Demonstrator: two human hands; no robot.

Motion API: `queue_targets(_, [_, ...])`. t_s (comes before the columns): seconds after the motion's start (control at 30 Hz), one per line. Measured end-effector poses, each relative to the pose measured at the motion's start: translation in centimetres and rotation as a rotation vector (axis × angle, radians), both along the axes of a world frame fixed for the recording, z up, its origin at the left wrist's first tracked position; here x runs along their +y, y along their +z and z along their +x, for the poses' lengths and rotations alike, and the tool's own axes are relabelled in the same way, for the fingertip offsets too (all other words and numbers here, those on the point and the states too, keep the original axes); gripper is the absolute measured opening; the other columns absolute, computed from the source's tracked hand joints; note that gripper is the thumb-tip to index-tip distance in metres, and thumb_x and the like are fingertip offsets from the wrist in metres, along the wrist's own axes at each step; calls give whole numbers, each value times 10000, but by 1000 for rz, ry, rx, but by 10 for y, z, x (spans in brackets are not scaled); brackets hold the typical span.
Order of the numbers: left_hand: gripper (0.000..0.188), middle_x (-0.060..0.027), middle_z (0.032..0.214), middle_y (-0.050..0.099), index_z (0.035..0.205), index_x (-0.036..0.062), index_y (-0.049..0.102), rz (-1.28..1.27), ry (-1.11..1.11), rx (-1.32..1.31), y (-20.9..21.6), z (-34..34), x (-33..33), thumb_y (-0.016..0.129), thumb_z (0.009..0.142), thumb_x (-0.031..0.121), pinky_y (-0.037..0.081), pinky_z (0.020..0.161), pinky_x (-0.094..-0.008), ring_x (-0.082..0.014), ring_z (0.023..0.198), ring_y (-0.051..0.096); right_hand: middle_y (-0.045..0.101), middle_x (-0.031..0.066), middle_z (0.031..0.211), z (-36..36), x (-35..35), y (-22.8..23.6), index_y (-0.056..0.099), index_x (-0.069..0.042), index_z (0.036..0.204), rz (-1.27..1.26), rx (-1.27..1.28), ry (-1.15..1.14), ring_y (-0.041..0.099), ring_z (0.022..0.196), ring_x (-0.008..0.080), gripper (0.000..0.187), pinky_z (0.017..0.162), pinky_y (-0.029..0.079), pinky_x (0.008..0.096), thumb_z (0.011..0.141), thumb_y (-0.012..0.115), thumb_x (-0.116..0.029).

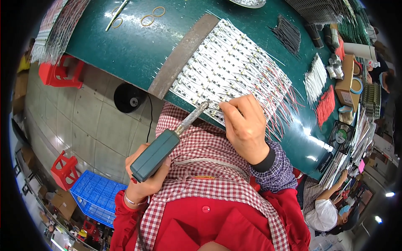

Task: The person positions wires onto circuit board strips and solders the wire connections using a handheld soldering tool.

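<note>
My left hand (148, 169) is wrapped round the dark green, box-shaped handle of a soldering iron (155, 155). Its worn metal barrel points up and right, with the tip at the near edge of a panel of white circuit boards (222, 62). Rows of small dark parts cover these boards, and thin black and red wires (276, 100) stick out along their right side. Close to the iron's tip, my right hand (247, 125) pinches a thin wire at the panel's edge; its far end is hard to make out. A flat brown metal bar (184, 54) lies along the panel's left edge.
On the green table (113, 46) lie bundles of black wires (287, 34), white wires (315, 79) and red wires (325, 106). A small fan (340, 136) and a cardboard box (348, 79) stand right. Red stools (63, 73) and a blue crate (95, 194) are left. Another person (326, 213) sits lower right.
</note>
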State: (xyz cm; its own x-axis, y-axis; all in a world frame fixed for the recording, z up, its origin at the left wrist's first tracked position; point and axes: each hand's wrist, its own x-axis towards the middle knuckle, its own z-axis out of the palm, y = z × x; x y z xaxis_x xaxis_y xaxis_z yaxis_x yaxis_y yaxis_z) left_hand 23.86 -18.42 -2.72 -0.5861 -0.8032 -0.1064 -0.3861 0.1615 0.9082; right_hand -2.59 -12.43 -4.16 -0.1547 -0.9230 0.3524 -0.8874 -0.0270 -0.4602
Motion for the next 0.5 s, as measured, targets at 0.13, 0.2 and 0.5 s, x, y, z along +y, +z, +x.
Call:
queue_targets(0.13, [250, -137, 830, 663, 946, -48, 698, -4, 1, -15, -3, 8, 3, 730, 699, -29, 517, 594, -306, -240, 654, 656, 565, 73, 825, -1, -1, 0, 646, -19, 906, 3, 0, 3, 555, 772, 246, 219, 668, 434, 357, 699, 672, 48])
queue_targets(0.2, [249, -145, 821, 665, 946, -49, 701, -52, 28, -18, -2, 6, 3, 740, 702, -17, 518, 591, -314, -255, 648, 657, 567, 75, 827, -1, -1, -1, 647, -17, 907, 3, 6, 5, 558, 776, 248, 229, 662, 437, 361, 690, 674, 51])
queue_targets(0.5, [303, -65, 988, 717, 1182, 13, 688, -517, 598, -306, 58, 87, -49, 679, 879, 16, 432, 571, -178, -57, 661, 588, 588, 96, 846, -4, 2, 4, 667, -16, 933, 22, -64, 3, 582, 759, 276, 249, 647, 485, 369, 694, 676, 53])
